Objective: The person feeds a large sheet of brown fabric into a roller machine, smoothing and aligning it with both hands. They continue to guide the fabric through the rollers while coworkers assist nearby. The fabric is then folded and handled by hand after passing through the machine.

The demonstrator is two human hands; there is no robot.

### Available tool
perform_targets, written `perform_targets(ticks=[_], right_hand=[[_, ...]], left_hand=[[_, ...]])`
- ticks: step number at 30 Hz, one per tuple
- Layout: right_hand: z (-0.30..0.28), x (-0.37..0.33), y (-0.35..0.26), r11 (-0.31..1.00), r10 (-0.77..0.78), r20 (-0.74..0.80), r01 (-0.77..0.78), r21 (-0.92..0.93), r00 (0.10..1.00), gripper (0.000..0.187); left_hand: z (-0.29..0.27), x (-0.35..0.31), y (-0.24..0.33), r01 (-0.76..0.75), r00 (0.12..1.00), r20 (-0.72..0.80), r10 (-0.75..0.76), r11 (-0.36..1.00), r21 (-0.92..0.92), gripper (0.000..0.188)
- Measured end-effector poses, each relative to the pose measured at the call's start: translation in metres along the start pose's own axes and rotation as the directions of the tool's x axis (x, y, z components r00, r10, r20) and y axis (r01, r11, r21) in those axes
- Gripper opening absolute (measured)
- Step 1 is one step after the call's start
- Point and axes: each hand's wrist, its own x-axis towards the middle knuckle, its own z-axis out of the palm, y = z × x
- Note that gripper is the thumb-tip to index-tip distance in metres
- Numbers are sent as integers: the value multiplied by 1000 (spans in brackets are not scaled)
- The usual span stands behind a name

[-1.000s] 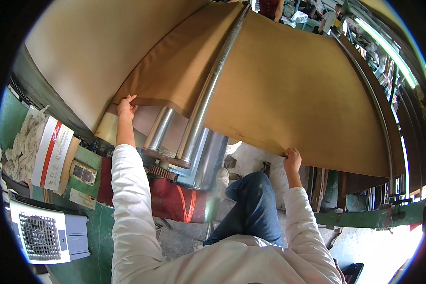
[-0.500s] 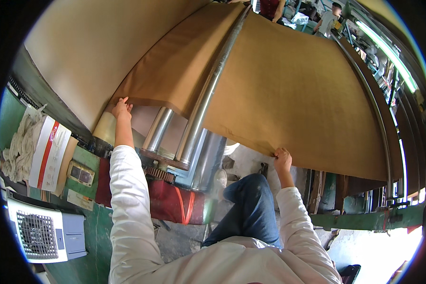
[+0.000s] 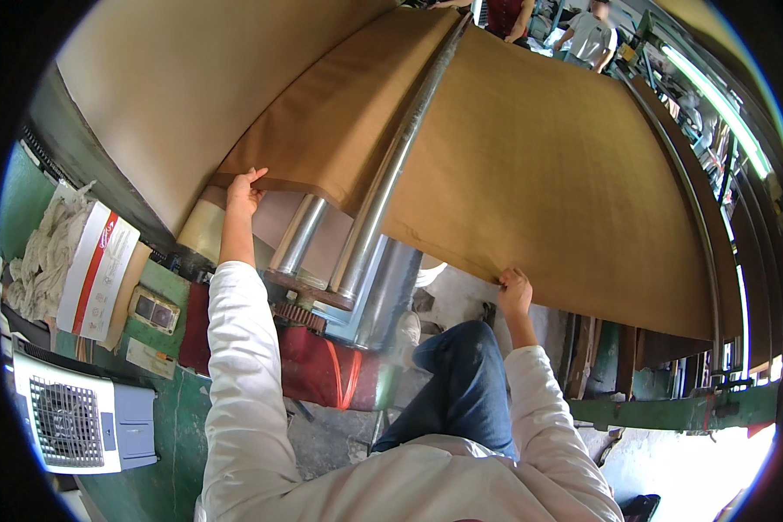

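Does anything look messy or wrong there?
A little: the brown sheet seems to have small dark smudges on its near edge, left of the right hand, unlike its plainer middle. Crumpled rags lie heaped at the far left, which looks messy.

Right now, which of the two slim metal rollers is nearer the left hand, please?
The left roller, showing only a short length from under the brown sheet; the right roller runs long across the sheet's top, farther from the left hand.

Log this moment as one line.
left hand: at edge of brown flexible sheet | right hand: pinching its edge | silver cylindrical metal roller: across sheet
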Motion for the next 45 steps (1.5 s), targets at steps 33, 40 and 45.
perform_targets(ticks=[33,40,45], right_hand=[[23,13,-70,990,-94,19,92,103,995,15],[30,16,-82,984,-123,9,121,134,992,15],[31,16,-83,983,-128,-7,128,132,992,16]], left_hand=[[-4,23,-13,-31,954,-296,48,998,60,24],[-11,21,-8,-114,900,-419,121,993,42,27],[-6,31,-18,-160,887,-442,132,987,-27,24]])
